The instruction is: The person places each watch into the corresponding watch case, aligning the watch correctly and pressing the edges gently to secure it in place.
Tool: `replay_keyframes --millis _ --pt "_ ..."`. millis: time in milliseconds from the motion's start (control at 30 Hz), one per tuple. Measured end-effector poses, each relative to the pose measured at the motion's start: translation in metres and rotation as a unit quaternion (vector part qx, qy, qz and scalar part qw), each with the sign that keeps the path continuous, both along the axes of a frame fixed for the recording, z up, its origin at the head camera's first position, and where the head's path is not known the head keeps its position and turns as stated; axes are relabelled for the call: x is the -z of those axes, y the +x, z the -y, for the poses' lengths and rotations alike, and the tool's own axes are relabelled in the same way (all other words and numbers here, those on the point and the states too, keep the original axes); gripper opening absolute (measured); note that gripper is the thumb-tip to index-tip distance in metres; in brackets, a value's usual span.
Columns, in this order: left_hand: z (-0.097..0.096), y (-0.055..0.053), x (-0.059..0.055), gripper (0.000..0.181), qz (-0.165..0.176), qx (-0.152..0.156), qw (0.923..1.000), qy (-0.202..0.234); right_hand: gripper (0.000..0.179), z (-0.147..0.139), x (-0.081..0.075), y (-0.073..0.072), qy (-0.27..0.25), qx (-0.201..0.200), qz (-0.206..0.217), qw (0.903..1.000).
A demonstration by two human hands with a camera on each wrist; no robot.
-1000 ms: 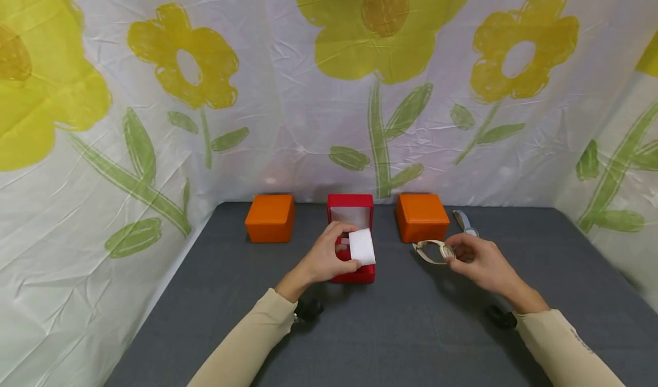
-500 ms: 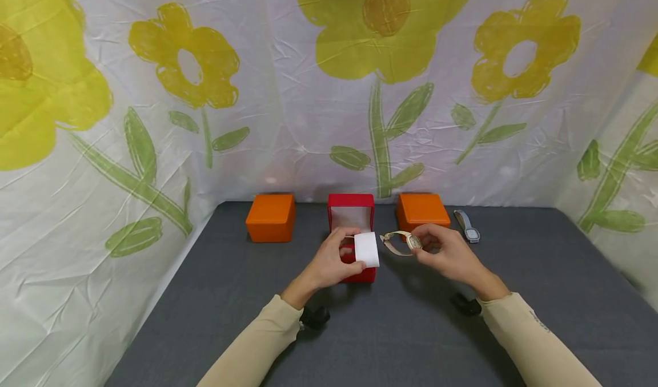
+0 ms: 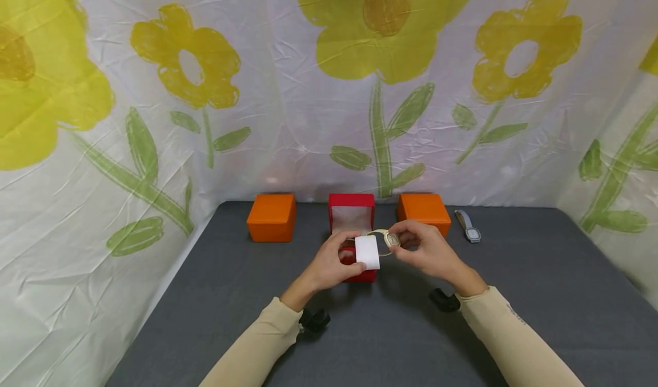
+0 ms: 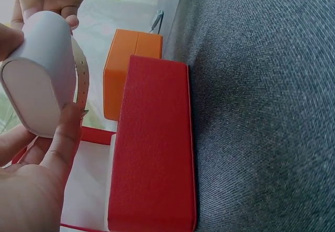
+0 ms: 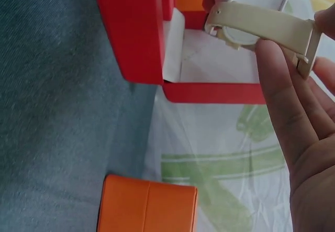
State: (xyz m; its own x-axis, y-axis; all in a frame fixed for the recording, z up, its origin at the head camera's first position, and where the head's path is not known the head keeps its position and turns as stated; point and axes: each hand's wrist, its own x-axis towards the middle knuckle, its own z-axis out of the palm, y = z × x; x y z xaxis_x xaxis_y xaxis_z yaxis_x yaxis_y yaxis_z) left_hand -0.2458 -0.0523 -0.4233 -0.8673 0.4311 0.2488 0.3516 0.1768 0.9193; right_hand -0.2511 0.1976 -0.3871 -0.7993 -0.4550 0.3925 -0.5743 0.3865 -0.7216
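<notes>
My left hand [image 3: 329, 267] pinches a white watch cushion [image 3: 367, 253] between thumb and fingers, above the front of an open red watch box [image 3: 352, 200]. Its lid stands upright at the back. My right hand [image 3: 432, 253] grips a cream-strapped watch [image 3: 392, 240] by its case. The strap loop meets the cushion's right side in the head view. Seen from the left wrist, the punched strap [image 4: 82, 77] lies right against the cushion's [image 4: 44, 54] edge. From the right wrist, my fingers [image 5: 280, 80] support the strap [image 5: 256, 25] near the case. The box's inside is partly hidden by my left hand.
Orange boxes flank the red one, one on the left [image 3: 271, 218] and one on the right [image 3: 424, 209]. A grey-blue watch [image 3: 466, 227] lies right of them on the dark grey table [image 3: 231, 318]. A flower-print curtain [image 3: 288, 119] hangs behind.
My right hand has carried the cream watch left, from beside the right orange box to the cushion. My left hand has shifted slightly right with the cushion.
</notes>
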Motion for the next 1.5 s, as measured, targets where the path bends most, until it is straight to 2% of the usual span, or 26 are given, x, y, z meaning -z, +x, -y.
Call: replay_keyframes --millis 200,367,733,900,1067,1167,1300,1400,1500 --pt "0.000 -0.001 0.001 0.065 0.011 0.008 0.9997 0.019 0.027 0.005 -0.003 0.002 0.005 -0.015 0.021 0.9996" --pt "0.000 -0.002 -0.001 0.062 0.016 -0.005 0.9998 0.010 0.027 0.007 0.000 0.003 0.008 -0.031 0.025 0.9992" --pt "0.001 -0.003 -0.001 0.061 -0.008 -0.023 0.9993 0.027 0.030 0.016 0.001 0.007 0.015 -0.038 0.014 0.9991" --pt "0.002 -0.003 -0.005 0.061 0.004 -0.027 0.9988 0.041 0.037 0.020 0.001 0.007 0.012 -0.033 0.011 0.9993" --pt "0.006 -0.001 -0.008 0.063 0.015 -0.031 0.9985 0.042 0.045 0.025 0.005 0.008 0.035 -0.024 -0.011 0.9990" --pt "0.008 0.005 -0.018 0.063 0.026 -0.029 0.9984 0.041 0.046 0.029 0.008 0.009 0.041 -0.012 -0.025 0.9988" --pt "0.010 0.006 -0.016 0.064 0.027 -0.029 0.9986 0.034 0.046 0.033 0.011 0.011 0.039 -0.001 -0.039 0.9985" --pt "0.012 -0.001 -0.004 0.066 0.024 -0.027 0.9992 0.018 0.047 0.034 0.013 0.012 0.041 0.000 -0.050 0.9979" --pt "0.013 -0.001 -0.004 0.068 0.028 -0.027 0.9992 -0.001 0.047 0.035 0.015 0.011 0.045 0.003 -0.060 0.9971"
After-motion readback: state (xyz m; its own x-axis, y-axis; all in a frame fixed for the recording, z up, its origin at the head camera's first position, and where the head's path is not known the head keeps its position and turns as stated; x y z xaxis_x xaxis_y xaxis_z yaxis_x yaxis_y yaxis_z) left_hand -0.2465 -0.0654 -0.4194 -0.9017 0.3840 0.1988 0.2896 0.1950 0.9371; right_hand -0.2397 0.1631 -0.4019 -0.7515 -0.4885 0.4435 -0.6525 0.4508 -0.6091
